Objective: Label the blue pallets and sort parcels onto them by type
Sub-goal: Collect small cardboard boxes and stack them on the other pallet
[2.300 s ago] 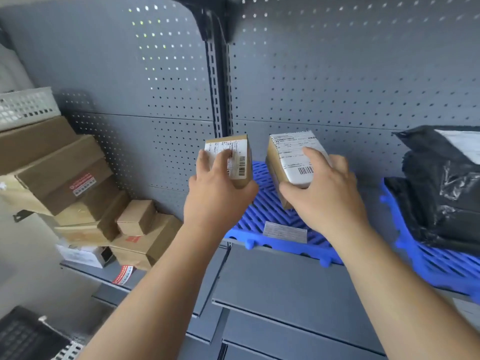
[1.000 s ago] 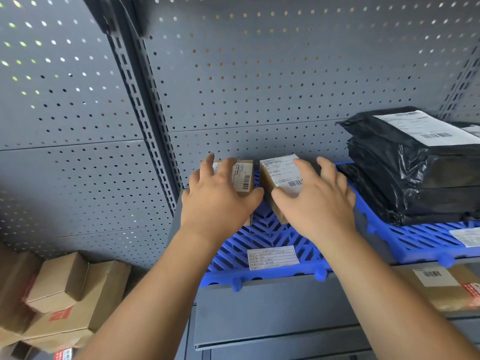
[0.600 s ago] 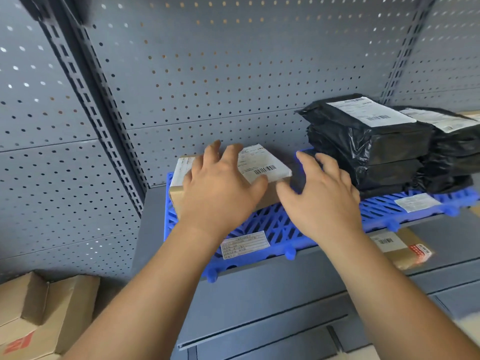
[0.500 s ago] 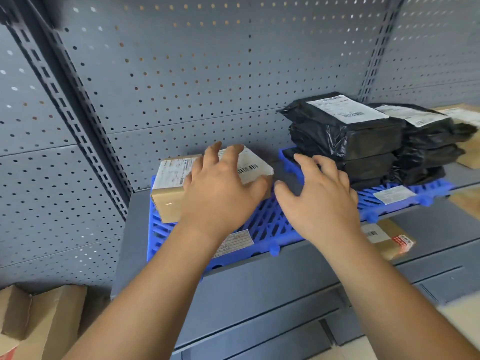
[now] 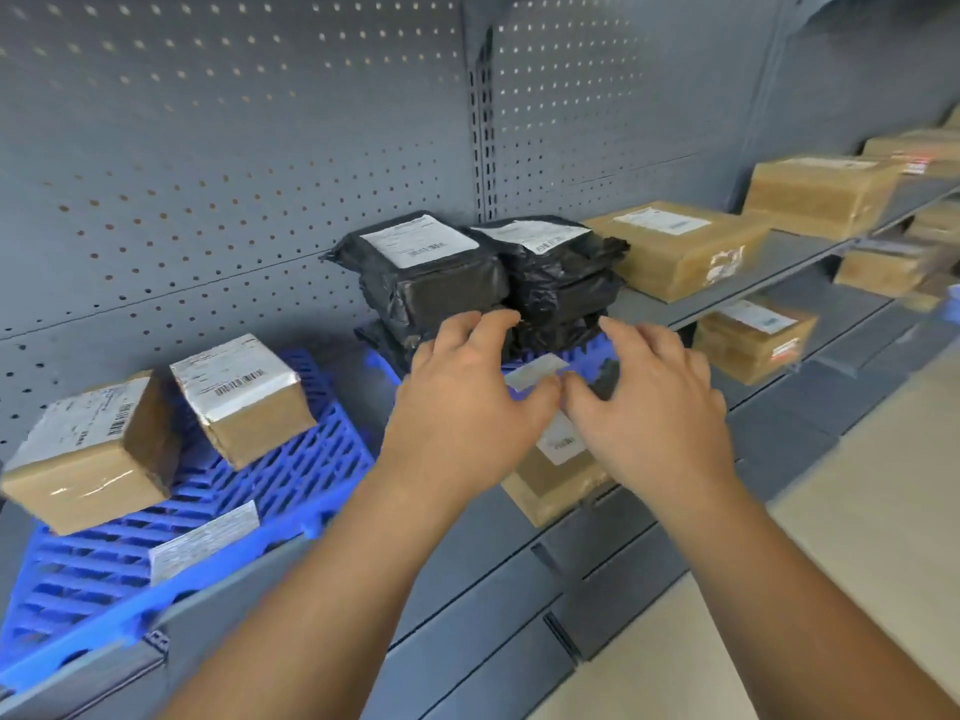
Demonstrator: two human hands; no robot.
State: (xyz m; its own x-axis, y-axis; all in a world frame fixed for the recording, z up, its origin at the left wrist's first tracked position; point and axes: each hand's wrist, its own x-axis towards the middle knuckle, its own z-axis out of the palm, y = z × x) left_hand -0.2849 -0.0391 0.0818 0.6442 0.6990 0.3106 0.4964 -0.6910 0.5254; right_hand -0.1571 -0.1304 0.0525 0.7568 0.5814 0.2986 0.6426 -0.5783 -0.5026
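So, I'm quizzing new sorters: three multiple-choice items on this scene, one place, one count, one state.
1. Where do the black plastic mailer bags lie? A floor; B right blue plastic pallet; C white basket.
2. How many brown cardboard boxes sit on the left blue plastic pallet? A two; B four; C none.
3. What do the left hand and right hand hold? A boxes; B a marker; C nothing.
Answers: B, blue slats show beneath the stack; A, two labelled boxes stand there; C, both are spread and empty.
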